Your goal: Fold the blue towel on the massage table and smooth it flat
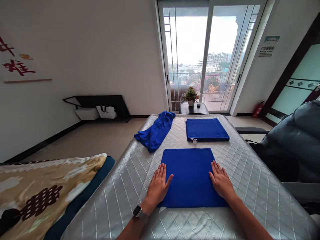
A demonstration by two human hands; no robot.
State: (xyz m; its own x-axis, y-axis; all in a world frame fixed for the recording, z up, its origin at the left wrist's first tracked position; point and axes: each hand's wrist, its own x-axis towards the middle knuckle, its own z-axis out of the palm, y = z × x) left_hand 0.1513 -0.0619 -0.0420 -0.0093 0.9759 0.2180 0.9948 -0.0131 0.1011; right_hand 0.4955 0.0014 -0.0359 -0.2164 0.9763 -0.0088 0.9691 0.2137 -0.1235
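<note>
A folded blue towel (187, 176) lies flat on the quilted silver mattress cover (252, 196), right in front of me. My left hand (158, 185) rests palm down on its left edge, and my right hand (221, 180) rests palm down on its right edge. Neither hand grips the cloth. A black-strapped watch (140, 213) sits on my left wrist. Farther along the cover lie a second folded blue towel (206, 130) and a loosely bunched blue cloth (155, 131), both beyond my reach of touch.
A bed with a tan patterned cover (32, 200) borders the left side. A dark grey padded seat (292, 143) stands at the right. Beyond the far edge are a small table with a potted plant (191, 96) and a glass balcony door (207, 56).
</note>
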